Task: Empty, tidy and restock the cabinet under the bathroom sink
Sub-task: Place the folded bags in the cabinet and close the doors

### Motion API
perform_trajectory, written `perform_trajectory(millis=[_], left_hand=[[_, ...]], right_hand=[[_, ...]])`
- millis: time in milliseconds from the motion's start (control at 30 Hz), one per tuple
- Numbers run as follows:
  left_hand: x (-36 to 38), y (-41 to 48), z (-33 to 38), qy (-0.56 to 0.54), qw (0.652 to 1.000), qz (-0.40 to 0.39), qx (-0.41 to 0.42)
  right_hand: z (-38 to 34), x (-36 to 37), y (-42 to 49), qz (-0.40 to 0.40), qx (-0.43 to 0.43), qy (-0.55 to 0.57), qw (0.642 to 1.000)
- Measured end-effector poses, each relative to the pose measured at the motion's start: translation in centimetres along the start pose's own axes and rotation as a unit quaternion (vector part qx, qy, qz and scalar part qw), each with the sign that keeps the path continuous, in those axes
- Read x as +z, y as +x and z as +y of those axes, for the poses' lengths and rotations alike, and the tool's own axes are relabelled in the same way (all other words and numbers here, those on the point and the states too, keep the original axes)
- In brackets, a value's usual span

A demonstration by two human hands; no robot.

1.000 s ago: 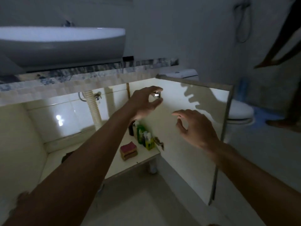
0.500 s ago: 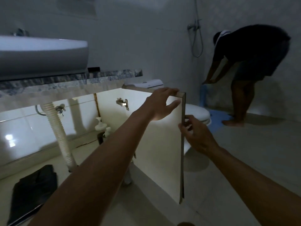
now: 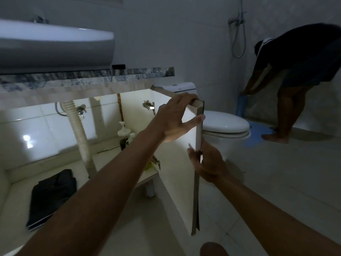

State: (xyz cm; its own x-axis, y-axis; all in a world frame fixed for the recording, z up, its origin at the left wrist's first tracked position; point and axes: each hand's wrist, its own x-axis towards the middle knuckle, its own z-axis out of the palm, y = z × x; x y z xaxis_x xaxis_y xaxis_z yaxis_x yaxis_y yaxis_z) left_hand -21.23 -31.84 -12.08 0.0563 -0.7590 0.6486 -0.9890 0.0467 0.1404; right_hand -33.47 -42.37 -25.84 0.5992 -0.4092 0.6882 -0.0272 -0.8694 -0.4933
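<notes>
The white cabinet door [image 3: 177, 182] under the sink stands open, edge toward me. My left hand [image 3: 175, 119] grips its top outer corner, fingers over the top edge and thumb on the inner face. My right hand [image 3: 206, 163] clasps the door's vertical front edge lower down. Inside the lit cabinet [image 3: 22, 182], a white pump bottle [image 3: 123, 128] and a smaller bottle [image 3: 132, 138] stand at the back right. A folded black cloth [image 3: 52, 195] lies on the cabinet floor at the left. A ribbed drain hose [image 3: 79, 137] runs down the middle.
The white basin [image 3: 55, 45] sits on a marble counter [image 3: 92, 75] above. A toilet [image 3: 223, 126] stands just right of the door. Another person [image 3: 295, 74] bends over in the shower corner on a blue mat [image 3: 258, 132]. Pale tiled floor spreads to the right.
My left hand went from the hinge to the door's top outer corner. My right hand took hold of the door's front edge. The view has swung right and the door shows edge-on.
</notes>
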Motion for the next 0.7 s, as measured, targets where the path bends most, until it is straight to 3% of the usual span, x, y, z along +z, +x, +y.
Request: perform_trajectory(millis=[167, 267, 367, 500, 700], left_hand=[[-5.0, -4.6, -2.3, 0.037, 0.999, 0.003, -0.015], [-8.4, -7.8, -4.6, 0.077, 0.997, 0.018, -0.025], [-11.7, -10.9, -8.1, 0.171, 0.982, 0.052, -0.060], [-14.9, -14.3, -12.3, 0.359, 0.926, 0.058, -0.099], [-13.3, -15.9, -16.0, 0.501, 0.838, -0.038, -0.215]], right_hand=[[-3.9, 5.7, -0.5, -0.071, -0.044, 0.091, 0.992], [-6.5, 9.2, 0.1, -0.069, -0.094, 0.090, 0.989], [-9.1, 11.8, 1.4, -0.141, -0.087, 0.058, 0.984], [-11.6, 15.7, 4.6, -0.220, -0.104, 0.015, 0.970], [-12.8, 19.8, 8.8, -0.292, -0.098, -0.070, 0.949]])
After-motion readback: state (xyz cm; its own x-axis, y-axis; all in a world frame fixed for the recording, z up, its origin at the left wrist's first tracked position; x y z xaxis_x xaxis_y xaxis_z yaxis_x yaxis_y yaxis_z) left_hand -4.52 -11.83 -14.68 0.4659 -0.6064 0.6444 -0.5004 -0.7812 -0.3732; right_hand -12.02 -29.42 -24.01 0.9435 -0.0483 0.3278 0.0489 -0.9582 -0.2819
